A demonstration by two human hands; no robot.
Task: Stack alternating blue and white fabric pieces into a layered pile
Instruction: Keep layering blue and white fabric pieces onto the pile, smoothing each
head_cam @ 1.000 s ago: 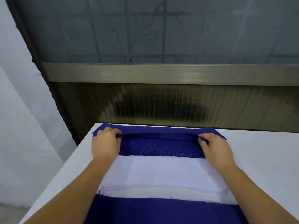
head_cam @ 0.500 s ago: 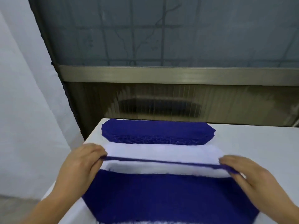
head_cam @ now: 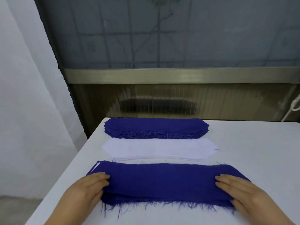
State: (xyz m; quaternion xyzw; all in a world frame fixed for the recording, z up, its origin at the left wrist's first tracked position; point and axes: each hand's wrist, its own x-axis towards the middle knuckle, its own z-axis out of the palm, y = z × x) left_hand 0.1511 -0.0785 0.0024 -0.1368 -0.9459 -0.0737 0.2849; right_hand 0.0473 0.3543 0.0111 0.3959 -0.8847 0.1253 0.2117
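Our left hand (head_cam: 87,189) & right hand (head_cam: 240,190), fingers flat, press the frayed blue fabric strip (head_cam: 162,181) atop the nearest pile on the white tabletop (head_cam: 259,143).

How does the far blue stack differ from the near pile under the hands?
The far blue stack lies untouched by the table's back edge; the near pile has the left hand and right hand resting on it. The near pile shows white at one corner. Both are frayed blue fabric.
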